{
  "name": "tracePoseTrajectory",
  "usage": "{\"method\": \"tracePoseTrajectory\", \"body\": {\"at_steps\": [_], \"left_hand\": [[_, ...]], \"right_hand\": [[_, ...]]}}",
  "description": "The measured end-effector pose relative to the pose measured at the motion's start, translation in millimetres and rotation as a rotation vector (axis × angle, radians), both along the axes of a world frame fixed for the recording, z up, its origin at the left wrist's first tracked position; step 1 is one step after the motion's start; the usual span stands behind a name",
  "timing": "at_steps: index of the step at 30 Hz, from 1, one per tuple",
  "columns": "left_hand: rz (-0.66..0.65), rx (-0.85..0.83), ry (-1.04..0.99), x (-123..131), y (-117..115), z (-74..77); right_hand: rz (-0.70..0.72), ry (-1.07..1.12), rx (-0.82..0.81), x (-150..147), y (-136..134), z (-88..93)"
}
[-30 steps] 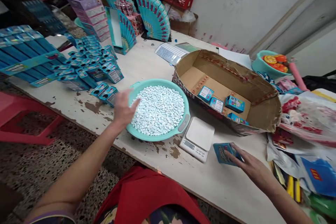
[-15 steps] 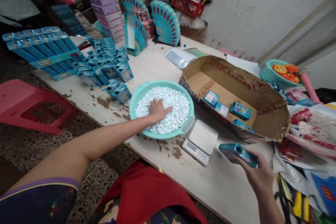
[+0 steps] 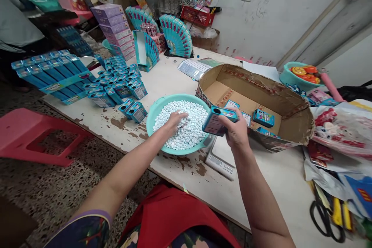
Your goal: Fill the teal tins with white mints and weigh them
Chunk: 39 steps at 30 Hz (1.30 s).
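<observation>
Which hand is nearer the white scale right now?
Right. The right hand, gripping a blue box, appears raised near the far end of the white scale; the left hand is farther, among white pieces in the bowl to its left.

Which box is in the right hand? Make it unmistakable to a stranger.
On the white table, find the turquoise basin of pale pellets. By its right side, the right hand grips the blue box. Unlike the other blue boxes, it is held.
</observation>
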<state>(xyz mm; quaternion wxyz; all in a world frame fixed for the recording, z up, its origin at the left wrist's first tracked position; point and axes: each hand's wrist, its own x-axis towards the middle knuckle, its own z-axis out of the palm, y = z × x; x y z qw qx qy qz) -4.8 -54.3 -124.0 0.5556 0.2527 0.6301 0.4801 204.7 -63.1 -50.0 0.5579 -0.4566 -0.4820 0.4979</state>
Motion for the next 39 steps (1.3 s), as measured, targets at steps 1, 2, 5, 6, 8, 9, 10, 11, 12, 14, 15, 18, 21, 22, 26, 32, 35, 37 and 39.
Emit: {"method": "tracePoseTrajectory", "body": {"at_steps": [1, 2, 5, 6, 8, 9, 10, 11, 12, 14, 15, 18, 21, 22, 26, 32, 35, 37, 39], "left_hand": [[0.022, -0.007, -0.079, -1.2, -0.7, 6.6], [0.042, -0.004, -0.144, -2.0, -1.1, 14.9], [0.057, 0.12, -0.293, -1.3, 0.4, 45.8], [0.057, 0.181, -0.337, 0.1, 2.0, 56.2], [0.077, 0.295, -0.408, 4.6, 6.6, 73.4], [0.107, 0.353, -0.438, 7.2, 9.3, 79.2], [0.147, 0.405, -0.47, 9.8, 12.0, 82.9], [0.188, 0.445, -0.501, 12.1, 14.6, 84.5], [0.224, 0.467, -0.531, 13.9, 16.8, 84.6], [0.278, 0.453, -0.568, 15.4, 19.8, 81.5], [0.293, 0.427, -0.568, 15.4, 20.7, 79.5], [0.297, 0.392, -0.526, 14.5, 21.6, 75.1], [0.254, 0.431, -0.505, 15.4, 22.5, 74.4], [0.239, 0.442, -0.504, 16.1, 23.1, 74.4], [0.213, 0.466, -0.463, 18.4, 25.3, 73.5], [0.221, 0.508, -0.364, 22.3, 26.8, 73.9], [0.2, 0.488, -0.342, 22.7, 26.5, 75.0], [0.178, 0.502, -0.328, 22.1, 25.9, 75.6], [0.177, 0.52, -0.312, 21.2, 25.6, 76.4]], "right_hand": [[0.036, -0.033, -0.008, -6.7, 0.6, -3.1], [0.065, -0.081, -0.01, -12.0, 1.2, -6.1], [0.112, -0.305, 0.038, -24.8, 3.0, -13.1], [0.123, -0.384, 0.072, -29.2, 3.7, -14.3], [0.14, -0.512, 0.135, -38.7, 5.0, -15.6], [0.148, -0.552, 0.154, -43.6, 5.7, -15.8], [0.157, -0.578, 0.166, -48.3, 6.4, -15.8], [0.16, -0.599, 0.173, -52.5, 7.0, -15.7], [0.157, -0.621, 0.177, -56.0, 7.7, -15.5], [0.136, -0.673, 0.183, -60.6, 8.9, -14.8], [0.125, -0.698, 0.181, -61.7, 9.4, -14.4], [0.096, -0.756, 0.174, -62.4, 10.4, -13.7], [0.111, -0.791, 0.203, -62.3, 10.9, -13.3], [0.125, -0.799, 0.214, -62.2, 11.2, -13.2], [0.131, -0.773, 0.234, -60.2, 14.2, -12.3], [0.145, -0.736, 0.288, -58.9, 14.5, -15.8], [0.137, -0.697, 0.28, -60.1, 12.5, -17.3], [0.122, -0.655, 0.284, -60.8, 11.6, -17.6], [0.109, -0.62, 0.29, -61.7, 11.1, -17.6]]}}
